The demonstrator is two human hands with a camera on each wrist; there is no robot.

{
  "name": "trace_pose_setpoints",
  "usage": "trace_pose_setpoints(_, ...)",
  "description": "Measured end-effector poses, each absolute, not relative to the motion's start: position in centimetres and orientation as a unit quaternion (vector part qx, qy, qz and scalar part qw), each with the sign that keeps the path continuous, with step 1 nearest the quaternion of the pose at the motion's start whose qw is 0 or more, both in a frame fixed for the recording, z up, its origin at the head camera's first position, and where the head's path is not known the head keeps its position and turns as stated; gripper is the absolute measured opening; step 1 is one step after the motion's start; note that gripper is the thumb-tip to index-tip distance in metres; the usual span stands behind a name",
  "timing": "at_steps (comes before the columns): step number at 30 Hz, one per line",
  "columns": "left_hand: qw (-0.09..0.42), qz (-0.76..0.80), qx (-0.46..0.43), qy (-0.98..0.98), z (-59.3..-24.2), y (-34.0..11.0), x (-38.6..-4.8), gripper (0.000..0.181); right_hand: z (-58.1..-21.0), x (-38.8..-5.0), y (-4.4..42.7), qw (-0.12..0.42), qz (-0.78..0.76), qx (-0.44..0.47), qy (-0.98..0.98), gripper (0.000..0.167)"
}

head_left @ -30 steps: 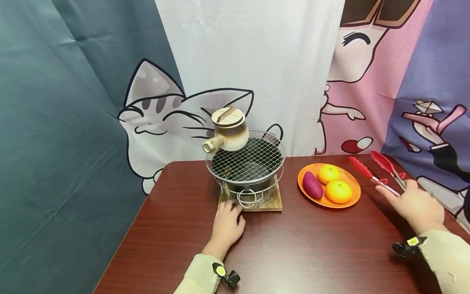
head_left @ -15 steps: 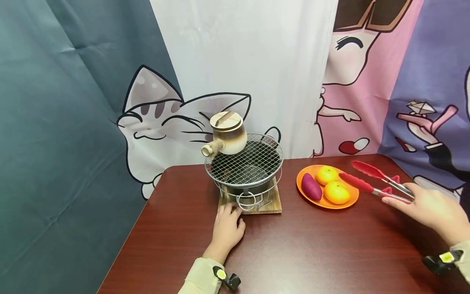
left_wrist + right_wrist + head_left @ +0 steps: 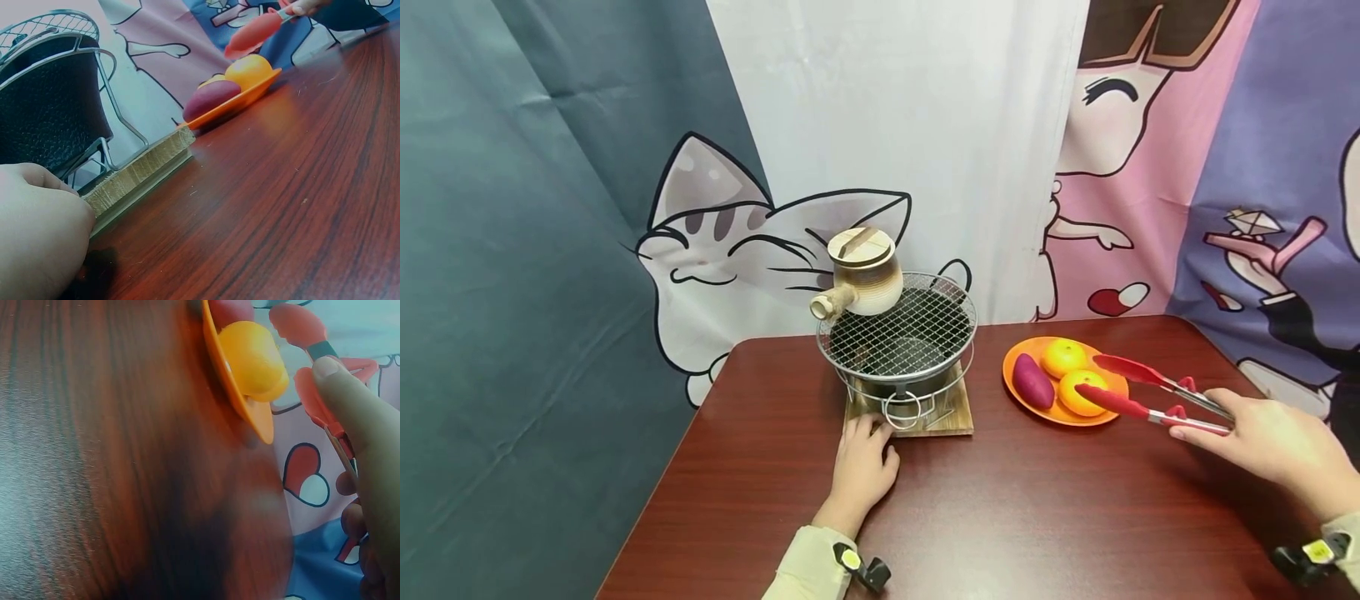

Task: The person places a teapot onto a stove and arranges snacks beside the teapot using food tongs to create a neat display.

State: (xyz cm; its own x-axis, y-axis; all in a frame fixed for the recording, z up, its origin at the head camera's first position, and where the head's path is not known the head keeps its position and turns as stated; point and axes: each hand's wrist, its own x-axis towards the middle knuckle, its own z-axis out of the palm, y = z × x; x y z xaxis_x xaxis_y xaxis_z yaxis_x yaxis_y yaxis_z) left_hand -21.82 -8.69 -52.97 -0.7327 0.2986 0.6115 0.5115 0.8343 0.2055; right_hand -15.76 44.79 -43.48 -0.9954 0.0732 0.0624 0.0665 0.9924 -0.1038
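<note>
My right hand (image 3: 1285,442) grips a pair of red-tipped tongs (image 3: 1135,404); their arms stand spread, with the tips over the right side of an orange plate (image 3: 1026,407). Two oranges (image 3: 1064,358) and a purple sweet potato (image 3: 1033,382) lie on that plate. The right wrist view shows the red tong heads (image 3: 315,400) beyond the nearer orange (image 3: 253,359). My left hand (image 3: 861,467) rests with relaxed fingers at the front left edge of a wooden board (image 3: 958,421). A round black grill stove (image 3: 50,106) stands on this board.
A wire mesh grate (image 3: 917,333) covers the stove. On its back left sits a lidded clay pot (image 3: 880,287), its side handle pointing front left. A patterned cloth (image 3: 970,167) hangs behind the dark red table (image 3: 1000,517).
My right hand has brought the tongs leftward and lower, from right of the plate to over its right side. The left hand stays at the board.
</note>
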Motion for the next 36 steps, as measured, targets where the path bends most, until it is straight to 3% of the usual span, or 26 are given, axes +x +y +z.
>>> trace_pose_setpoints(36, 0.291, -0.183, -0.22, -0.913, -53.1, -8.7, -22.0, 0.024, -45.0, -15.8, 44.2, 0.07, 0.017, 0.0, -0.997, 0.09)
